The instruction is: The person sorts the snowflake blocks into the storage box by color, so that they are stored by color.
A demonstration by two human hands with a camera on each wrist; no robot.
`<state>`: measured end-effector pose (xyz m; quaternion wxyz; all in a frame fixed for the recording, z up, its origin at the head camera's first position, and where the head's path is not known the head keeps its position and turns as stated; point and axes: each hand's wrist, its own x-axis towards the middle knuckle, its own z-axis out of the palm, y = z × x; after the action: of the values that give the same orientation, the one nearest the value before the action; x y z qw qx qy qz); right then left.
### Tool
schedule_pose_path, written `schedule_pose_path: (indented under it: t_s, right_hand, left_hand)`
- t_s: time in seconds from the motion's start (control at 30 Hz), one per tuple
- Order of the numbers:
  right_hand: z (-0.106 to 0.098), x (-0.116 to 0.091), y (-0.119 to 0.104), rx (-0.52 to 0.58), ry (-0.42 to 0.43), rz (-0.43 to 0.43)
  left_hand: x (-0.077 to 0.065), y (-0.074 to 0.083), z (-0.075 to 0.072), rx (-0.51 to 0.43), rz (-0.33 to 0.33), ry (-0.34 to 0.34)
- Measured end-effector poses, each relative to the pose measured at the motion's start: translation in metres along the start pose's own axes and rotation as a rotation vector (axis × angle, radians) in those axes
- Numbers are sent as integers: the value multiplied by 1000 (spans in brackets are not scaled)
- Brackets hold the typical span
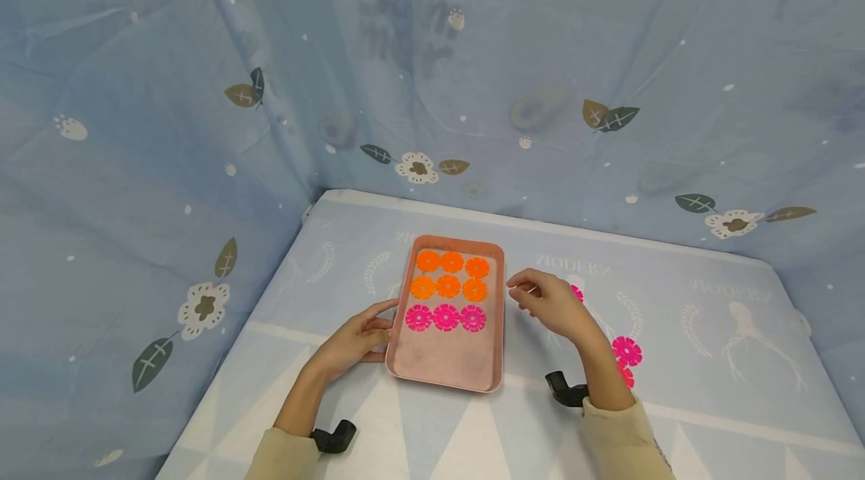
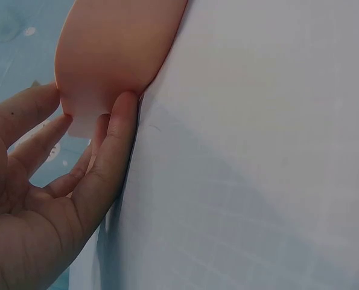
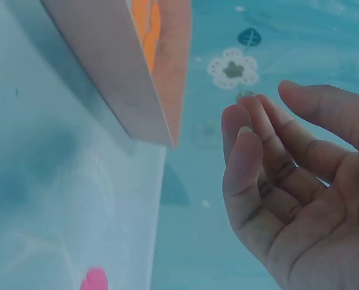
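Observation:
A shallow pink tray (image 1: 446,361) lies on the table in the head view. Inside it, orange flower-shaped discs (image 1: 447,286) form two rows of three, with a row of three pink flower-shaped discs (image 1: 446,318) nearer the person. Against the tray's left outer side rest the fingertips of my left hand (image 1: 354,339), its fingers spread and fairly straight. Just right of the tray, above the table, my right hand (image 1: 550,301) hangs with loosely bent fingers. Nothing shows between those fingers (image 3: 242,160) in the right wrist view.
More pink discs (image 1: 627,350) lie on the table right of the tray, partly covered by the right hand and forearm. Each wrist wears a black mount (image 1: 334,436). Blue patterned cloth (image 1: 473,74) hangs behind the table and along its left side.

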<state>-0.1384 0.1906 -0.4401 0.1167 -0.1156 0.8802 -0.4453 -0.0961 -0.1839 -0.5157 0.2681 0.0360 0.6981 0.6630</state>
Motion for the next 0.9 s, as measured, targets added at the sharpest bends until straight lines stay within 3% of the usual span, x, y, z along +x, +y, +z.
schedule_pose_path:
  t_s: [0.37, 0.9]
  right_hand:
    - [-26, -42, 23, -29, 103, -32]
    - [-63, -96, 73, -64, 248, 141]
  left_hand:
    - [0, 1, 0, -7, -3, -4]
    - [-1, 2, 1, -1, -8, 3]
